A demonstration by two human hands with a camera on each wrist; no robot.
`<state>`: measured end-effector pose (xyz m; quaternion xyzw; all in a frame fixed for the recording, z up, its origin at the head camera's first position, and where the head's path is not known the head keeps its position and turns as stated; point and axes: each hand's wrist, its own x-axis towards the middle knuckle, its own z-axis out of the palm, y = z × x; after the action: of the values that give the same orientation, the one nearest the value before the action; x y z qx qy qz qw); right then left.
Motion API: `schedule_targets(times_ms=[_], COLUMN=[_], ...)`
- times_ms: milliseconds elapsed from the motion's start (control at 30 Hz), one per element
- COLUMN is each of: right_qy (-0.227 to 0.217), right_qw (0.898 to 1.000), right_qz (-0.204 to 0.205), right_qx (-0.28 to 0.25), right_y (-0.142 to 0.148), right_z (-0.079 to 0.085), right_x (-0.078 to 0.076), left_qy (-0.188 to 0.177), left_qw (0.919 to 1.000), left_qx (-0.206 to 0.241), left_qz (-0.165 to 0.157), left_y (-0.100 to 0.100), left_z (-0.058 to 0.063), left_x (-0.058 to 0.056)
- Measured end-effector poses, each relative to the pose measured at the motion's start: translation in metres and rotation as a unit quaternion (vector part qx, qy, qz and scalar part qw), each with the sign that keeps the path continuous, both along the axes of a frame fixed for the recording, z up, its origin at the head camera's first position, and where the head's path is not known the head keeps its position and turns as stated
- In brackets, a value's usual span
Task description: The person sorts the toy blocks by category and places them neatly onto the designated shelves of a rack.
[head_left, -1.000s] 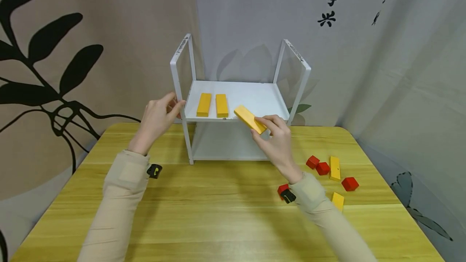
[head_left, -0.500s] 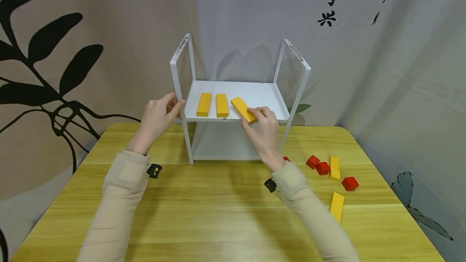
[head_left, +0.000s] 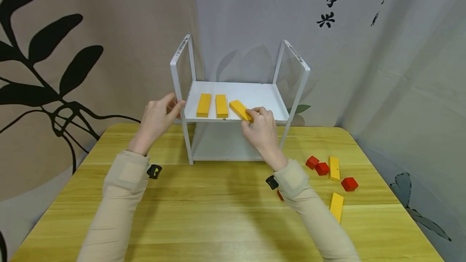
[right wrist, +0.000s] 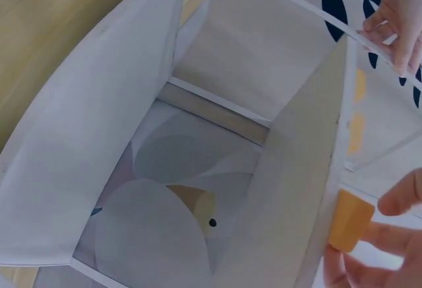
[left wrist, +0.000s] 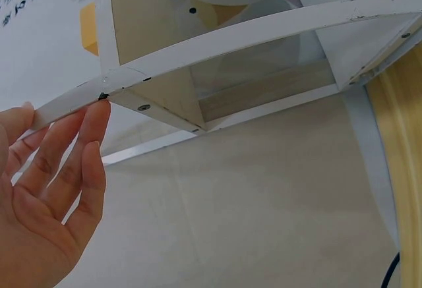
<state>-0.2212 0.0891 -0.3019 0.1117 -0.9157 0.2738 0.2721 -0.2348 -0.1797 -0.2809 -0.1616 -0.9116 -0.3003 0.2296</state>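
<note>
A white two-tier shelf stands on the table. My left hand grips its left front post, the thumb on one side and the fingers on the other in the left wrist view. On the upper board lie two yellow blocks, a left block and a middle block, side by side. My right hand holds a third yellow block by its near end. That block slants over the board's front edge; the right wrist view shows its end face between thumb and fingers.
Right of the shelf, red cubes and two more yellow blocks lie on the wooden table. Another red piece is mostly hidden by my right wrist. A patterned curtain hangs behind the shelf.
My right hand has carried the third yellow block left and up onto the shelf's front edge, then shifted it only slightly. The left hand has stayed on the post.
</note>
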Motion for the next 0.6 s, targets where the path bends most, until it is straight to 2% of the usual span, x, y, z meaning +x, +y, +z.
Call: schedule_targets(times_ms=[167, 600], right_qy=[-0.022, 0.012], right_qw=[1.0, 0.999], right_qz=[0.011, 0.033], right_qx=[0.0, 0.04], right_y=[0.001, -0.004], right_z=[0.002, -0.002], right_x=[0.002, -0.008], left_qy=[0.0, 0.0], left_qw=[1.0, 1.0], left_qx=[-0.003, -0.004], left_qz=[0.002, 0.004], left_y=[0.0, 0.0], left_z=[-0.001, -0.001], left_x=[-0.001, 0.0])
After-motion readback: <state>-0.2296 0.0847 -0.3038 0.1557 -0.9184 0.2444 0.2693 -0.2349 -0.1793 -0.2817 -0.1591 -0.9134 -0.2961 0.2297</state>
